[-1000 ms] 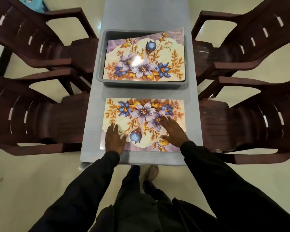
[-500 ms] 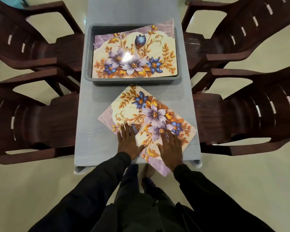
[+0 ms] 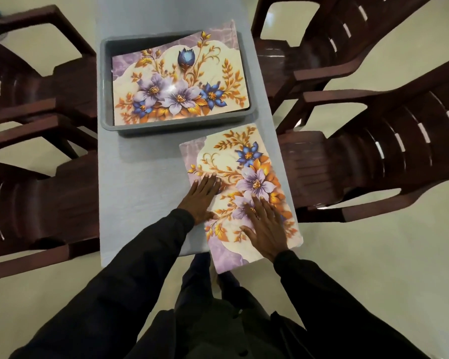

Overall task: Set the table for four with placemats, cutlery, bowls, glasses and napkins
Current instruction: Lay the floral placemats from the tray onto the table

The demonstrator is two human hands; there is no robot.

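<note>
Lilac placemat [image 3: 254, 156] overhangs the table [image 3: 140, 190], partly hidden under left hand [image 3: 202, 198] and right hand [image 3: 267, 229], fingers [image 3: 257, 202] flat.

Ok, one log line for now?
placemat: table near-right, overhangs near edge | left hand: fingers on it | right hand: flat on it | gray tub: second placemat inside

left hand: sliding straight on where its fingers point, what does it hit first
Probably the near wall of the grey plastic tray, once the left hand leaves the floral placemat it presses.
</note>
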